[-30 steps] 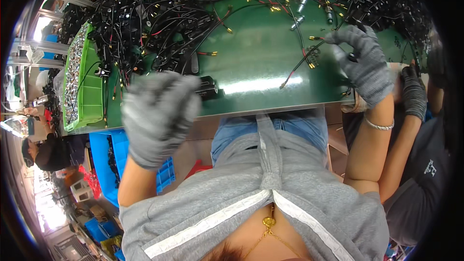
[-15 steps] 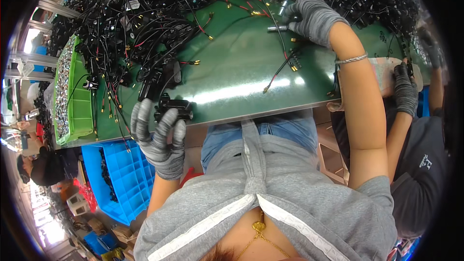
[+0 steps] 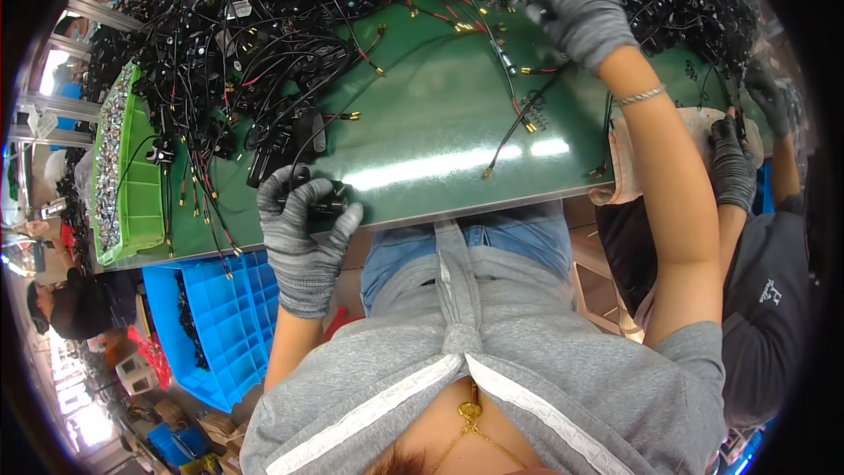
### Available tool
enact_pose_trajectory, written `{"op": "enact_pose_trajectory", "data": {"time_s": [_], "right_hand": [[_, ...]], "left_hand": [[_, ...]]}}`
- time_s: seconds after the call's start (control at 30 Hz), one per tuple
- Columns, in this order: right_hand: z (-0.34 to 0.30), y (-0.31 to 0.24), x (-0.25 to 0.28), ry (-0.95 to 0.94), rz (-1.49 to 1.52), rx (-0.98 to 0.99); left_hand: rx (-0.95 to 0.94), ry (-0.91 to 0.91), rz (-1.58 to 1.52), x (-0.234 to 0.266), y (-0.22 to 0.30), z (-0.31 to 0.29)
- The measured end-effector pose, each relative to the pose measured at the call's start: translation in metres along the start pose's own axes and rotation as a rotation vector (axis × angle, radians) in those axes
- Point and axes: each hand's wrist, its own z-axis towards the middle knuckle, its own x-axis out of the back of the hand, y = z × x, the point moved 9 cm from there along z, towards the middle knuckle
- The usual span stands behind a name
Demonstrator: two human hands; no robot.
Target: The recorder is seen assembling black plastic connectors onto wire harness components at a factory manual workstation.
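Note:
My gloved left hand [image 3: 308,251] is at the table's near edge, its fingers curled round a black cylindrical part [image 3: 327,202] that lies on the green top. The fingers cover much of that part. Farther off to the right, my gloved right hand [image 3: 580,13] hovers at the edge of the heap of black cabled parts [image 3: 264,44]. Its fingers are bent inward, and what they hold, if anything, is hidden. Just below it, a small silver metal piece [image 3: 507,62] lies beside a black cable. Several red and black leads with gold tips [image 3: 530,126] lie nearby.
A green bin [image 3: 145,202] full of small metal pieces stands at the table's left end. Below it is a blue crate [image 3: 220,325] with black parts inside. To the right, a co-worker's gloved hand [image 3: 731,167] rests near a pale cloth [image 3: 626,158].
My right hand has moved up and away toward the heap, leaving the silver piece on the table. My left hand has closed in from spread fingers round the black part.

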Motion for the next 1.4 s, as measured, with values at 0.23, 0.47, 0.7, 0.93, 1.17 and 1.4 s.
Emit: {"op": "enact_pose_trajectory", "data": {"time_s": [0.23, 0.47, 0.7, 0.93, 1.17, 1.4], "right_hand": [[-0.052, 0.043, 0.036, 0.609, 1.118, -0.235], [-0.067, -0.002, 0.038, 0.412, 1.569, -0.062], [-0.064, -0.080, 0.079, 0.356, 1.484, 0.124], [-0.074, -0.083, 0.066, 0.488, 1.049, 0.044], [-0.097, -0.047, 0.050, 0.645, 1.469, -0.048], [-0.109, -0.026, 0.042, 0.635, 1.405, -0.145]], "left_hand": [[-0.229, -0.042, -0.048, -0.017, 0.008, -0.002], [-0.395, 0.153, -0.389, -0.007, 0.036, 0.019], [-0.746, -0.063, -0.136, -0.023, 0.099, 0.048], [-0.578, -0.265, -0.095, -0.050, 0.103, 0.054], [-0.225, -0.278, -0.547, -0.070, 0.035, 0.059], [-0.501, -0.708, -0.244, -0.069, 0.048, 0.053]]}}
